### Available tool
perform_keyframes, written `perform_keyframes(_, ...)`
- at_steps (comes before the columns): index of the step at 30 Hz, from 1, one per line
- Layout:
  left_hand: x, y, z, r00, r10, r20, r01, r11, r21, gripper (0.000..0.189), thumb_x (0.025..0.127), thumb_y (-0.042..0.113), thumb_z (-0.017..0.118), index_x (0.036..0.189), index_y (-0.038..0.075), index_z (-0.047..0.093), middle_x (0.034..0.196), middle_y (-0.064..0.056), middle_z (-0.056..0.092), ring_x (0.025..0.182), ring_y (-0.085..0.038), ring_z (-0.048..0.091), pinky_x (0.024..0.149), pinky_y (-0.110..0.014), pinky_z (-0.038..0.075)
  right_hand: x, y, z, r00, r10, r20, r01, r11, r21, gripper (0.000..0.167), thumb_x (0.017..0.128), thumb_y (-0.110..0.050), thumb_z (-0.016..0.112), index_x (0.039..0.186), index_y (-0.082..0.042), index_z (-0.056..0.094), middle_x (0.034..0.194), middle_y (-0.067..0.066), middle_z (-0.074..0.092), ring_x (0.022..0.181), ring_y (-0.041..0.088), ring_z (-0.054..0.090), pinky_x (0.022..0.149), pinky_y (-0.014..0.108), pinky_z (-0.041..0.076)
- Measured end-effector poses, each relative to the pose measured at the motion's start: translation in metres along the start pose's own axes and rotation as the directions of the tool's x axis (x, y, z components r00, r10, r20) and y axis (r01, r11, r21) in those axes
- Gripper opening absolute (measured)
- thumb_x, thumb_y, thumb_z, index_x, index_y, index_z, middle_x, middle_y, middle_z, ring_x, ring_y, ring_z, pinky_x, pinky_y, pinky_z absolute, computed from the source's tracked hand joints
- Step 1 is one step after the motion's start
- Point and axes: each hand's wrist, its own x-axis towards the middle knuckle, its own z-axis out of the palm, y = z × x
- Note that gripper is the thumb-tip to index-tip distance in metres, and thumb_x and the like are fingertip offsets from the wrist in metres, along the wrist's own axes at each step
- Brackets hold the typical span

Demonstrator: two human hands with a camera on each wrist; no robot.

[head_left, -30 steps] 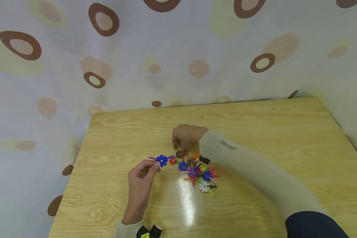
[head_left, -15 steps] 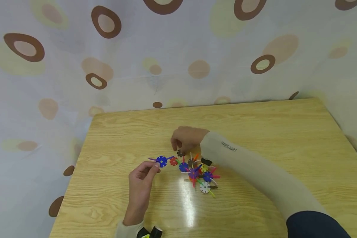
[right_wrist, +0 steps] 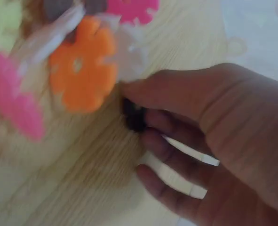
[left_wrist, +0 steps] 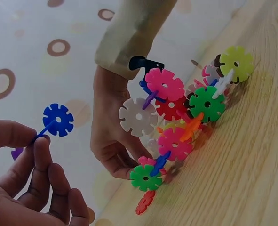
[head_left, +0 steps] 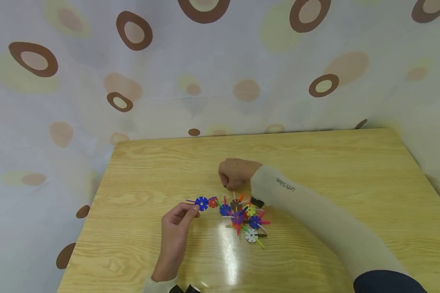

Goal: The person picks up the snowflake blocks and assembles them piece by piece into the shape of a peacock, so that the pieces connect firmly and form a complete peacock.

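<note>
My left hand (head_left: 176, 228) pinches a small joined piece of notched plastic discs between thumb and fingers. A blue disc (left_wrist: 58, 120) faces the left wrist camera, with a purple disc (left_wrist: 17, 153) behind the fingers. My right hand (head_left: 236, 174) is just beyond the pile and pinches a dark notched disc (right_wrist: 134, 114), mostly covered by the fingers. Beside it stands the cluster of interlocked discs (head_left: 237, 217) in many colours, with an orange disc (right_wrist: 84, 66) close to the right thumb. A red disc (head_left: 213, 202) lies at the cluster's left end, near the held blue disc.
Everything stands on a light wooden table (head_left: 308, 162). A patterned curtain (head_left: 220, 61) hangs behind the table and along its sides. The right sleeve (head_left: 308, 207) reaches over the table beside the cluster.
The dark disc that lay under my right fingers is now pinched in them, and that hand has shifted slightly right, away from the red disc. My left hand keeps its hold, nearly still.
</note>
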Motion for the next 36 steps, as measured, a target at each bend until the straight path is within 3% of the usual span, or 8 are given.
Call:
perform_keyframes(2,0.0,-0.001,0.002,1.0,0.005,0.005,-0.005,1.0,-0.004,0.016,0.1,-0.004,0.068,0.102,-0.02,0.068,0.082,0.007,0.074,0.084,-0.01,0.07,0.091,-0.025,0.058,0.0,0.005,0.0,0.999,0.003,-0.045,-0.003,1.0,0.015,0.01,0.096,-0.008,0.078,0.094,-0.013,0.07,0.088,-0.003,0.061,0.077,0.014,0.049,0.072,0.027,0.048)
perform_keyframes(5,0.001,-0.002,0.005,1.0,0.012,0.015,-0.011,1.0,-0.003,0.017,0.099,-0.005,0.068,0.102,-0.021,0.067,0.081,0.009,0.074,0.083,-0.009,0.07,0.09,-0.024,0.058,0.0,0.012,0.0,0.993,0.007,-0.117,-0.003,0.999,0.038,0.017,0.096,-0.012,0.083,0.11,-0.013,0.073,0.105,0.0,0.069,0.093,0.016,0.061,0.087,0.032,0.057)
perform_keyframes(15,0.011,-0.003,0.02,0.997,0.045,0.066,-0.044,0.999,-0.014,0.018,0.099,-0.005,0.068,0.103,-0.022,0.068,0.082,0.011,0.074,0.08,-0.008,0.07,0.087,-0.022,0.058,-0.008,0.029,0.001,0.993,0.084,-0.083,-0.073,0.99,0.125,0.017,0.1,-0.019,0.08,0.11,-0.007,0.074,0.11,0.005,0.075,0.092,0.014,0.063,0.089,0.032,0.06)
perform_keyframes(19,0.012,-0.005,0.024,0.999,0.025,0.042,-0.024,1.0,-0.019,0.018,0.1,-0.003,0.069,0.103,-0.021,0.068,0.082,0.011,0.074,0.081,-0.009,0.07,0.088,-0.022,0.058,-0.004,0.052,0.011,0.979,0.07,-0.193,-0.021,0.969,0.247,0.014,0.099,-0.016,0.081,0.103,-0.008,0.07,0.103,0.006,0.072,0.09,0.015,0.064,0.086,0.033,0.058)
perform_keyframes(22,0.012,-0.006,0.026,1.0,-0.008,0.017,0.008,1.0,-0.025,0.017,0.1,-0.001,0.07,0.104,-0.018,0.069,0.084,0.01,0.075,0.084,-0.011,0.071,0.089,-0.023,0.06,-0.01,0.067,0.022,0.937,0.106,-0.332,0.024,0.931,0.364,0.011,0.098,-0.016,0.082,0.101,-0.011,0.072,0.098,0.004,0.074,0.088,0.016,0.067,0.085,0.034,0.059)
perform_keyframes(26,0.01,-0.006,0.029,0.999,-0.051,0.015,0.052,0.997,-0.061,0.015,0.102,-0.001,0.069,0.106,-0.015,0.069,0.085,0.007,0.076,0.085,-0.012,0.074,0.09,-0.024,0.063,-0.036,0.071,0.029,0.856,0.165,-0.49,0.089,0.886,0.454,0.006,0.1,-0.016,0.08,0.106,-0.014,0.079,0.101,0.003,0.081,0.09,0.016,0.074,0.086,0.035,0.063)
perform_keyframes(31,0.009,-0.003,0.031,0.996,-0.083,0.035,0.086,0.99,-0.113,0.012,0.103,-0.002,0.067,0.11,-0.012,0.067,0.092,0.004,0.077,0.09,-0.011,0.077,0.094,-0.027,0.065,-0.082,0.052,0.036,0.771,0.179,-0.612,0.183,0.858,0.481,0.005,0.1,-0.016,0.081,0.104,-0.013,0.081,0.102,0.003,0.081,0.089,0.015,0.075,0.078,0.028,0.065)
perform_keyframes(36,0.008,-0.001,0.036,0.995,-0.089,0.046,0.095,0.987,-0.129,0.01,0.103,-0.001,0.067,0.109,-0.009,0.067,0.092,0.003,0.077,0.089,-0.011,0.077,0.094,-0.028,0.065,-0.113,0.02,0.054,0.677,0.126,-0.725,0.291,0.859,0.421,0.006,0.098,-0.009,0.082,0.101,-0.013,0.079,0.092,-0.001,0.077,0.08,0.007,0.069,0.069,0.023,0.063)
